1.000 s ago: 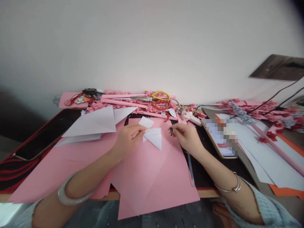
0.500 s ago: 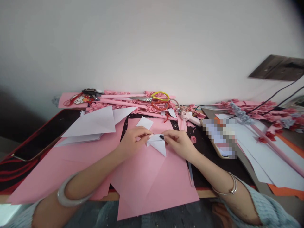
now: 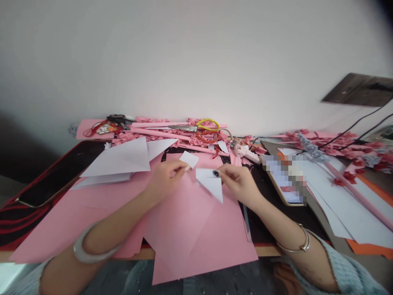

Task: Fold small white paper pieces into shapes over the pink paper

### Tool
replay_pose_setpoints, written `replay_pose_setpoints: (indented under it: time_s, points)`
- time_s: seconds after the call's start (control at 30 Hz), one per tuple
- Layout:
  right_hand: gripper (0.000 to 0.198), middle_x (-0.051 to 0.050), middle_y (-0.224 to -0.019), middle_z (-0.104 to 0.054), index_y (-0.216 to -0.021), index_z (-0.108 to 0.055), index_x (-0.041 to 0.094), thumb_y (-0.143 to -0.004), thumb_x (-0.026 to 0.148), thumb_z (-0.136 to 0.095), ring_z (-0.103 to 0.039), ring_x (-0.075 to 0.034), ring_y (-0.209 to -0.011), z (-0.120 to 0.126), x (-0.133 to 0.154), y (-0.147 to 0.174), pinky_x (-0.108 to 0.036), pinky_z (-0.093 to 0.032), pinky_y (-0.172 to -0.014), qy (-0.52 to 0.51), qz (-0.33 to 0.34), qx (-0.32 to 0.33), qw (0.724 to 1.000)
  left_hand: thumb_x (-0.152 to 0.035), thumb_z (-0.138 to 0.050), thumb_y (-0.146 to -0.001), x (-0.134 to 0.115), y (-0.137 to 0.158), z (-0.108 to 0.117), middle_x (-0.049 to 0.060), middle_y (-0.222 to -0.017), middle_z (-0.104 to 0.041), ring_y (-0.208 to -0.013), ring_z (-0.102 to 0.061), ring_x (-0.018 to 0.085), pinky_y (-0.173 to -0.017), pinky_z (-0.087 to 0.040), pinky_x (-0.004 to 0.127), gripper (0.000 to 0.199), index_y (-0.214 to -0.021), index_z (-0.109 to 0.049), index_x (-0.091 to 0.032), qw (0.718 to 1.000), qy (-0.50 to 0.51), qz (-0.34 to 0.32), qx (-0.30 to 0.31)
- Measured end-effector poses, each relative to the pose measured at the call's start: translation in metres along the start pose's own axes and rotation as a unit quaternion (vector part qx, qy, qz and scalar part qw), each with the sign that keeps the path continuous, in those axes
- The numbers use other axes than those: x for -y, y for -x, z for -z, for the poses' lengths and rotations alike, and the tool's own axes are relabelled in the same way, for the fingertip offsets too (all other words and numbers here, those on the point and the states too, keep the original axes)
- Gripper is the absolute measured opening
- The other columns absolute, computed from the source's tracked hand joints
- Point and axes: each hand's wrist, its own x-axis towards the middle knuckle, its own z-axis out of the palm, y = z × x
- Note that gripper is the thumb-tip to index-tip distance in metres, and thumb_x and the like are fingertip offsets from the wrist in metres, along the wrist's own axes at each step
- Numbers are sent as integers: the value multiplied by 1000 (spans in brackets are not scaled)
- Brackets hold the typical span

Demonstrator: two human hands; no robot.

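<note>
A small folded piece of white paper [image 3: 211, 182], with a pointed lower end, is pinched at its upper right in my right hand [image 3: 241, 184]. A dark painted nail shows against it. My left hand [image 3: 164, 180] is just left of the folded paper, apart from it. Its thumb and forefinger come together at the tips, with nothing visible between them. Right beside those fingertips a small white paper square [image 3: 188, 159] lies on the pink paper sheets [image 3: 196, 246].
White sheets [image 3: 118, 157] lie at left near a dark tablet-like device [image 3: 59, 174]. Yellow-and-red-handled scissors [image 3: 187, 128] rest on pink paper flower stems at the back. A glue gun [image 3: 245, 153] and a phone [image 3: 285, 180] are to the right, near more white sheets [image 3: 334, 196].
My left hand has let go of the folded white paper and moved slightly left. My right hand has carried the paper a little to the right.
</note>
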Motion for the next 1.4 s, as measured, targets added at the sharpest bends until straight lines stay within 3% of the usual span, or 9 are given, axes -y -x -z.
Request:
replay_pose_setpoints:
  time_s: [0.1,0.17,0.33,0.53,0.63,0.73,0.93,1.2,1.4]
  points:
    - [16,0,-60,-57,-70,-58,15,-82,25,-53,-53,-11,-55,5,-3,-3,-22,-41,-52,-65,-32,-73,995,-33,-51,-84,5,-2,3,4,-78,-65,-68,-59,15,-67,-48,28,21,-86,-64,-16,994,49,80,-53]
    - [16,0,-58,-57,-70,-59,15,-81,26,-55,-54,-11,-53,3,-4,-4,-22,-43,-51,-94,-52,-81,991,-36,-52,-83,3,-1,1,3,-75,-64,-64,-59,14,-65,-50,28,25,-86,-64,-15,989,112,101,-11]
    - [16,-2,-66,-62,-86,-65,14,-81,24,-53,-56,-11,-55,-12,-2,1,-23,-46,-54,-123,-62,-32,990,-35,-56,-81,-7,5,-14,5,-76,-67,-71,-64,16,-69,-53,29,24,-87,-65,-14,958,213,118,155]
    - [31,-2,-80,-63,-109,-63,18,-83,18,-48,-56,-12,-67,-17,3,5,-26,-48,-66,-129,-32,78,988,-31,-57,-80,-6,4,-17,4,-80,-65,-71,-63,16,-70,-54,32,20,-85,-63,-13,937,284,149,137]
    - [31,-4,-84,-63,-112,-60,18,-84,29,-51,-57,-13,-71,-15,1,3,-29,-50,-69,-225,-56,91,968,-31,-55,-81,-6,4,-14,3,-77,-64,-71,-61,15,-69,-53,30,19,-83,-63,-13,951,244,138,129]
    - [35,-3,-85,-61,-114,-56,21,-82,35,-55,-59,-14,-74,-15,-5,0,-29,-51,-68,-327,-107,56,937,-29,-52,-83,-7,5,-12,3,-82,-64,-75,-60,15,-68,-50,26,20,-91,-65,-15,966,198,105,131]
    - [40,4,-68,-56,-109,-51,22,-74,31,-67,-56,-8,-57,-15,-10,-3,-23,-49,-59,-419,-162,17,893,-32,-47,-86,-7,5,-13,2,-79,-59,-58,-61,13,-58,-52,28,29,-107,-59,-15,948,244,112,172]
    - [23,4,-60,-56,-82,-52,17,-69,27,-69,-53,-7,-46,-15,-11,-4,-20,-42,-46,-322,-148,-25,935,-31,-45,-87,-1,6,-14,2,-83,-58,-53,-52,9,-51,-47,23,33,-117,-53,-19,959,203,104,170]
    - [31,9,-48,-51,-99,-46,20,-72,16,-61,-53,-10,-41,-13,-8,-2,-21,-41,-43,-162,-127,-55,977,-27,-44,-86,-3,7,-12,-1,-74,-55,-51,-48,9,-53,-42,22,39,-124,-46,-22,980,120,88,131]
